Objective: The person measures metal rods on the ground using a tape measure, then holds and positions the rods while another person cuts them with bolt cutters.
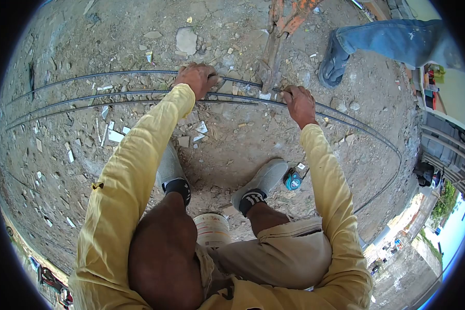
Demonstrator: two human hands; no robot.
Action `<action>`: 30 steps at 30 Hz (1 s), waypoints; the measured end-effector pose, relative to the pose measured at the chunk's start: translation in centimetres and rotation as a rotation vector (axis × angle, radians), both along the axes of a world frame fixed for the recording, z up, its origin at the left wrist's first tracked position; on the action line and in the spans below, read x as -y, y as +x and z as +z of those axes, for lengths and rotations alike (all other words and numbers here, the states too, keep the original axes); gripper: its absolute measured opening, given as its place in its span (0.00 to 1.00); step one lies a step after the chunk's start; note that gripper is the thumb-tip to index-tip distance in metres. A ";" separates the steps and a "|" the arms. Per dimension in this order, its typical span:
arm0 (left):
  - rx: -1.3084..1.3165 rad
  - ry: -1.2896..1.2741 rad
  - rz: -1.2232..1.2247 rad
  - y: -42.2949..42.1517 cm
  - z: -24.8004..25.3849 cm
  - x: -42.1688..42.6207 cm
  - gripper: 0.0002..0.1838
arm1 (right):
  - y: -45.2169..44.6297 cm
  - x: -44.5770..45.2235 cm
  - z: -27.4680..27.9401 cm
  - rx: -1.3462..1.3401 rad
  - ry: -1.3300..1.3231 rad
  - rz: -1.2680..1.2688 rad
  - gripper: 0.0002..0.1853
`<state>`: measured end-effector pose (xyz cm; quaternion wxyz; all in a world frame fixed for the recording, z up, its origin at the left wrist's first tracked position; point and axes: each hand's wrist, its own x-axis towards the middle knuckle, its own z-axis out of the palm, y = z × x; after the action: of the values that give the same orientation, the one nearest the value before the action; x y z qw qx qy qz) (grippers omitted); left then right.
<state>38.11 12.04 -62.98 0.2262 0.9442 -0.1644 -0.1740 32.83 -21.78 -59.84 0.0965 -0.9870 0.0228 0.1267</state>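
Note:
My left hand (196, 78) is closed around the farthest steel rebar rod (124, 72), left of the bolt cutter. On the other side of the tool, my right hand (299, 105) grips the rebar, its fingers curled over it. The worn bolt cutter (268, 64), orange higher up, stands with its jaws at the rod between my hands. Whether the jaws are closed cannot be made out. More long rebar (134, 93) lies nearer to me, passing under my forearms and bending round at the right.
A teal tape measure (292, 179) lies beside my right shoe (261, 182). Under me is a white bucket (212, 227). Another person's leg in jeans (382, 41) stands at upper right. Tile shards (115, 136) and a flat stone (186, 41) litter the dirt.

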 end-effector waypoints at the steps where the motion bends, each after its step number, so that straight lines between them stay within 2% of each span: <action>1: -0.002 0.005 0.001 0.0 0.1 0.0 0.18 | 0.0 0.1 -0.1 0.012 0.006 0.002 0.14; 10: -0.029 0.011 -0.003 0.0 1.1 0.2 0.18 | 0.0 0.6 -0.4 0.044 0.062 -0.012 0.13; 30: -0.026 -0.060 0.057 0.0 1.2 0.1 0.17 | 0.1 -0.3 1.1 0.010 0.011 -0.038 0.14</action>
<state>38.09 11.95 -61.73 0.2616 0.9389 -0.1398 -0.1745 32.89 -21.50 -58.70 0.1047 -0.9864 0.0406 0.1199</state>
